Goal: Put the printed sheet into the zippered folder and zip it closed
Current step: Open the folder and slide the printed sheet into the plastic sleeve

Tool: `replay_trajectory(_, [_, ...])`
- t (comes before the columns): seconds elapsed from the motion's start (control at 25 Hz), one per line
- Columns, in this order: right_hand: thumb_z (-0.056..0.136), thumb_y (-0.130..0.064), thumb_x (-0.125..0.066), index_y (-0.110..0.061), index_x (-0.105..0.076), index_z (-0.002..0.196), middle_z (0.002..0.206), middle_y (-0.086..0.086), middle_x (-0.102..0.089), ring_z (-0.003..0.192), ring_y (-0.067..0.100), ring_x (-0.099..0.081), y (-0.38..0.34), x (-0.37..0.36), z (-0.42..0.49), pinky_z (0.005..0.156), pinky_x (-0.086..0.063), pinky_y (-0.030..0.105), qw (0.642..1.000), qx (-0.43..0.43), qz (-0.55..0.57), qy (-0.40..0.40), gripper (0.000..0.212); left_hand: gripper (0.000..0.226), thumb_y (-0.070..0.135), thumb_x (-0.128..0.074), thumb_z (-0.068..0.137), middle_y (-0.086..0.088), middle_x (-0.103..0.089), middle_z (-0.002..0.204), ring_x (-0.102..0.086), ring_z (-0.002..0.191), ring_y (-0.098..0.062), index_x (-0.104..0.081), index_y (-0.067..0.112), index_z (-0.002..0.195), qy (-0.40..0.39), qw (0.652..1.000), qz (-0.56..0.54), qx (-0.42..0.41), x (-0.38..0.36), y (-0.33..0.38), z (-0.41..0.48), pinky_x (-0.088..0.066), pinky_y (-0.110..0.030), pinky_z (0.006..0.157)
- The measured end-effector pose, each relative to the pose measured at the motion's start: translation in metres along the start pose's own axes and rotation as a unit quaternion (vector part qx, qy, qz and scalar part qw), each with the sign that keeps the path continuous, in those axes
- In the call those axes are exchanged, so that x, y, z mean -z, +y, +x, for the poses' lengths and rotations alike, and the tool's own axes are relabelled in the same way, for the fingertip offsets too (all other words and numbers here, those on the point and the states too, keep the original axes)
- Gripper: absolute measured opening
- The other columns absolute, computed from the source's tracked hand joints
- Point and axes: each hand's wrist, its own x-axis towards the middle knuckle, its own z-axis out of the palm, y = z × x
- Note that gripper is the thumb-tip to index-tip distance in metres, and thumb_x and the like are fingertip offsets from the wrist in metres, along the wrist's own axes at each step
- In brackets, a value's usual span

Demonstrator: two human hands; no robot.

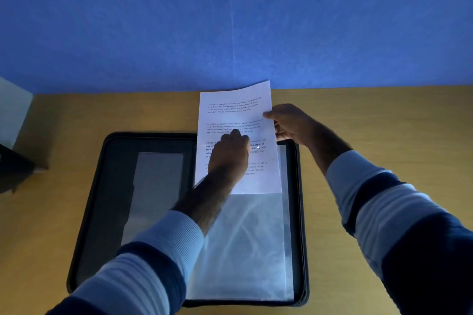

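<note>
The black zippered folder point(112, 186) lies open flat on the wooden table. Its right half holds a clear plastic sleeve point(245, 245). The printed sheet point(235, 110), white with paragraphs of text, stands partly inside the sleeve's top, its upper half sticking out past the folder's far edge. My right hand point(291, 124) pinches the sheet's right edge near the top. My left hand point(229, 156) rests on the middle of the sheet or sleeve with fingers curled; whether it grips the plastic I cannot tell.
A wooden table point(371, 120) runs up to a blue wall point(230, 20). A pale box point(12, 112) and a dark object point(15, 169) sit at the far left edge. The folder's left half carries a grey pocket point(156, 186).
</note>
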Motion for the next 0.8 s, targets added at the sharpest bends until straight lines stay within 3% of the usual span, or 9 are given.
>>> replay_trajectory(0.12, [0.098, -0.009, -0.056, -0.009, -0.062, 0.104, 0.087, 0.007, -0.072, 0.065, 0.015, -0.069, -0.017, -0.002, 0.008, 0.05, -0.052, 0.021, 0.995, 0.051, 0.042, 0.076, 0.008, 0.013, 0.006, -0.048, 0.095, -0.008, -0.061, 0.097, -0.058, 0.089, -0.029, -0.058, 0.014, 0.094, -0.013, 0.999, -0.05, 0.001, 0.001, 0.001, -0.002, -0.052, -0.041, 0.07])
replay_trajectory(0.2, [0.094, 0.0, -0.054, -0.01, -0.061, 0.11, 0.091, 0.008, -0.073, 0.068, 0.015, -0.07, -0.027, -0.003, 0.012, 0.047, -0.052, 0.021, 0.993, 0.058, 0.028, 0.1, 0.02, 0.015, 0.004, -0.046, 0.094, -0.007, -0.063, 0.097, -0.06, 0.091, -0.029, -0.056, 0.015, 0.094, -0.02, 0.996, -0.08, 0.013, -0.001, -0.001, 0.0, -0.05, -0.038, 0.07])
replay_trajectory(0.32, [0.09, 0.01, -0.05, -0.002, -0.064, 0.109, 0.104, 0.015, -0.073, 0.077, 0.021, -0.071, -0.029, -0.003, 0.015, 0.053, -0.055, 0.027, 0.994, 0.057, -0.032, 0.091, 0.026, 0.023, 0.005, -0.046, 0.096, -0.01, -0.063, 0.112, -0.058, 0.105, -0.029, -0.063, 0.01, 0.11, -0.025, 0.994, -0.099, 0.029, -0.004, -0.004, 0.003, -0.052, -0.042, 0.086])
replay_trajectory(0.44, [0.09, 0.011, -0.052, 0.006, -0.062, 0.105, 0.102, 0.016, -0.074, 0.079, 0.023, -0.073, -0.026, -0.001, 0.008, 0.063, -0.063, 0.035, 0.994, 0.059, -0.052, 0.071, 0.02, 0.022, 0.005, -0.047, 0.097, -0.01, -0.062, 0.111, -0.058, 0.105, -0.027, -0.066, 0.009, 0.108, -0.017, 0.994, -0.104, 0.033, -0.003, -0.004, 0.007, -0.052, -0.04, 0.088])
replay_trajectory(0.64, [0.092, 0.004, -0.06, -0.005, -0.065, 0.101, 0.086, 0.009, -0.075, 0.078, 0.024, -0.075, -0.002, 0.003, -0.023, 0.064, -0.061, 0.033, 0.995, 0.036, -0.09, -0.007, 0.015, 0.022, 0.005, -0.047, 0.096, -0.009, -0.064, 0.112, -0.06, 0.104, -0.027, -0.065, 0.011, 0.106, -0.013, 0.994, -0.1, 0.033, 0.002, -0.001, 0.008, -0.054, -0.041, 0.087])
replay_trajectory(0.72, [0.091, -0.001, -0.064, -0.013, -0.066, 0.106, 0.092, 0.008, -0.077, 0.085, 0.025, -0.076, 0.009, 0.008, -0.03, 0.073, -0.063, 0.036, 0.992, 0.013, -0.117, -0.05, 0.019, 0.021, 0.009, -0.047, 0.096, -0.008, -0.066, 0.114, -0.061, 0.106, -0.027, -0.063, 0.012, 0.109, -0.03, 0.995, -0.095, 0.032, 0.003, 0.001, 0.006, -0.052, -0.039, 0.087])
replay_trajectory(0.8, [0.092, -0.005, -0.065, -0.017, -0.06, 0.123, 0.103, 0.008, -0.076, 0.087, 0.025, -0.076, 0.011, 0.007, -0.03, 0.073, -0.064, 0.036, 0.991, 0.012, -0.123, -0.047, 0.034, 0.025, 0.01, -0.046, 0.097, -0.008, -0.066, 0.119, -0.061, 0.111, -0.028, -0.062, 0.013, 0.115, -0.05, 0.994, -0.085, 0.041, 0.004, 0.003, 0.006, -0.052, -0.04, 0.091])
